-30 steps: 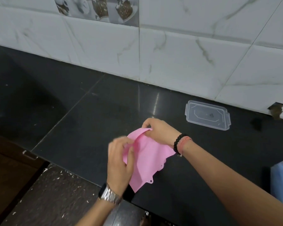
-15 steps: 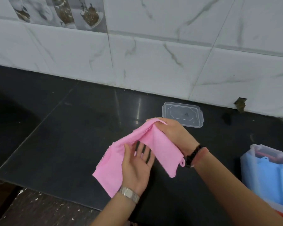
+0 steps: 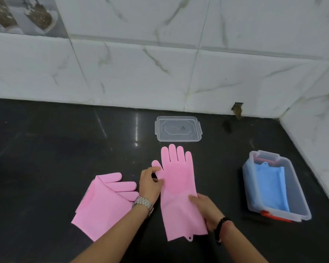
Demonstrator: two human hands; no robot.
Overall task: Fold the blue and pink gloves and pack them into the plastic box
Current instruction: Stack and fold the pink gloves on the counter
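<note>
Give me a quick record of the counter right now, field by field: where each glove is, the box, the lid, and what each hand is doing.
flat glove: pink, spread on the counter, fingers toward the wall
other glove: pink, lying to its left, fingers pointing right
blue glove: folded inside the box
box: clear plastic, right of the gloves, open
lid: on the counter near the wall, apart from the box
left hand: on the flat glove's thumb side
right hand: grips the flat glove's cuff edge

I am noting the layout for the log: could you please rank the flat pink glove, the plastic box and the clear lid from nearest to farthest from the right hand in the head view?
From the right hand:
1. Flat pink glove, held at its right edge.
2. Plastic box, to the right, blue glove inside.
3. Clear lid, farther back, by the wall.
</note>
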